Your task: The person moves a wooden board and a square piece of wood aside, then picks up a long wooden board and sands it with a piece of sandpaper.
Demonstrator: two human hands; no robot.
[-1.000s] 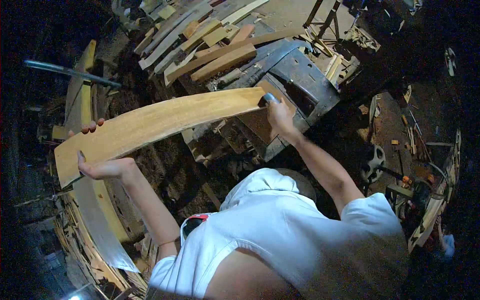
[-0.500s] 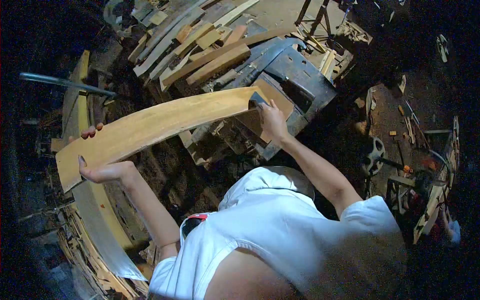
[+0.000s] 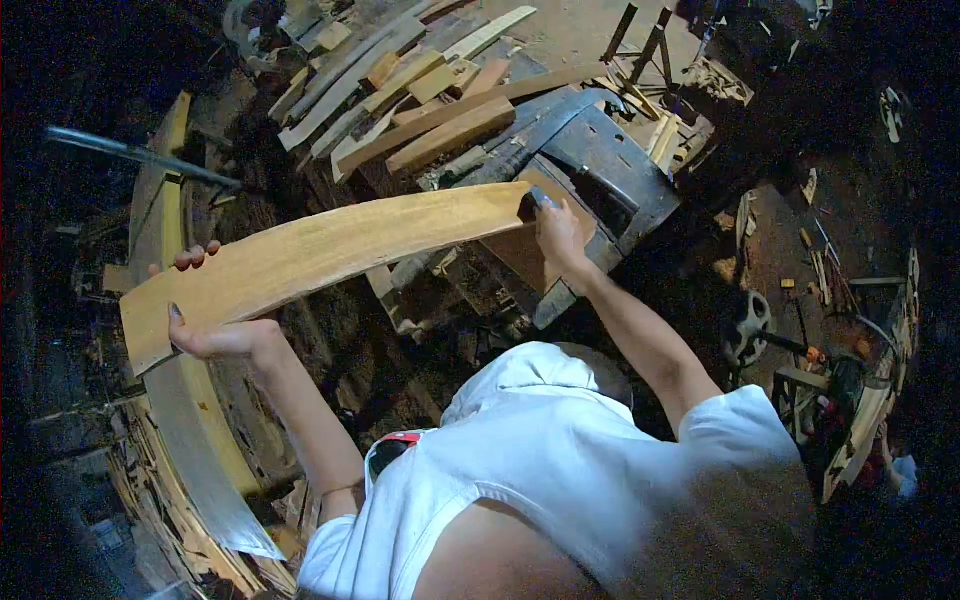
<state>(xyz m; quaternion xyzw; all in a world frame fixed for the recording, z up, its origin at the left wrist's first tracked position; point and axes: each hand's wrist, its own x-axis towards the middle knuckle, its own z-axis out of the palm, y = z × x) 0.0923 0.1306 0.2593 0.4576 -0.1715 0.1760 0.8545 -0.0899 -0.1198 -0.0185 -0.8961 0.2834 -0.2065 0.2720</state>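
A long, slightly curved wooden board [image 3: 340, 240] spans from the left to the centre. My left hand [image 3: 215, 338] grips its left end, thumb on the near face and fingertips over the far edge. At the board's right end, my right hand [image 3: 562, 238] is closed on a small dark object [image 3: 532, 202], which touches the board's end; what it is cannot be made out. Beneath that end lies a flat brown panel [image 3: 517, 254] beside a dark metal machine table [image 3: 590, 150].
Cut wood pieces [image 3: 450, 135] are piled beyond the board. A long curved plank [image 3: 190, 440] and scrap strips [image 3: 150, 480] lie at the left, near a metal pipe [image 3: 140, 155]. A handwheel [image 3: 748, 328] stands at the right. Part of another person [image 3: 903, 475] shows at the far right.
The whole view has shifted slightly, with the scene a little further right. Both hands keep their hold, and the board's position between them looks much the same.
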